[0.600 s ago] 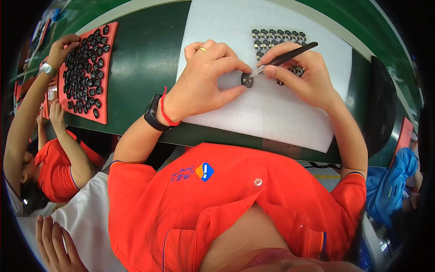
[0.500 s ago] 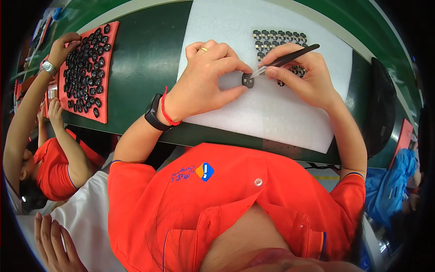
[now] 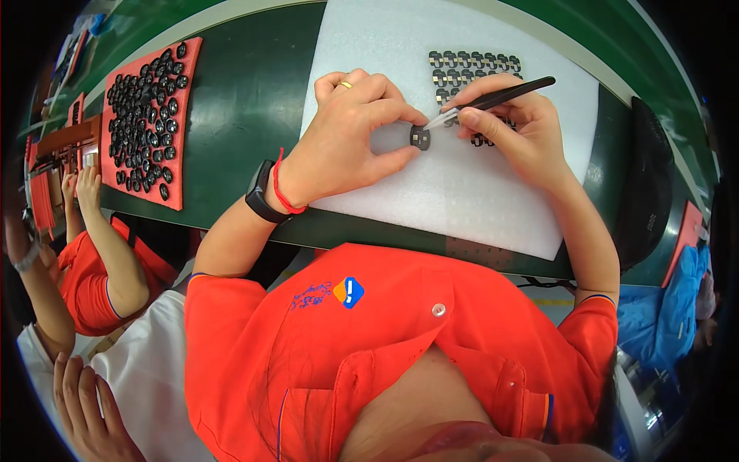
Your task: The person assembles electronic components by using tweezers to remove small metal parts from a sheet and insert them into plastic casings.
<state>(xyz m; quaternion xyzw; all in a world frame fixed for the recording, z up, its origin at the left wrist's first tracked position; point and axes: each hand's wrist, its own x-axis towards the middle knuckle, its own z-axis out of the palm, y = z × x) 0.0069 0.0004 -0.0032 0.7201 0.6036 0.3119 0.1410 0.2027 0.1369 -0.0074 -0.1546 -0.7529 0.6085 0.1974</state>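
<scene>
Between the thumb and forefinger of my left hand (image 3: 358,135), a small dark rounded part (image 3: 420,138) with little light metal pads is held against the white foam sheet (image 3: 400,202). In my right hand (image 3: 514,127) is a pair of tweezers (image 3: 504,94), black at the handle and pale at the tips. The tips reach the upper edge of the dark part, close to my left fingertip; contact is too small to make out. Beyond and partly under my right hand lie rows of similar dark parts (image 3: 463,60).
A red foam mat (image 3: 175,154) at the left carries many glossy black round pieces (image 3: 146,115). Farther left are co-workers' arms and hands (image 3: 89,189). A co-worker's hand (image 3: 92,408) rests at the lower left. A black bag-like object (image 3: 648,185) sits along the table's right edge.
At the left, a co-worker's arm with a metal watch has drawn back from the red mat. My tweezers' handle end has swung slightly right; my left hand stays in place.
</scene>
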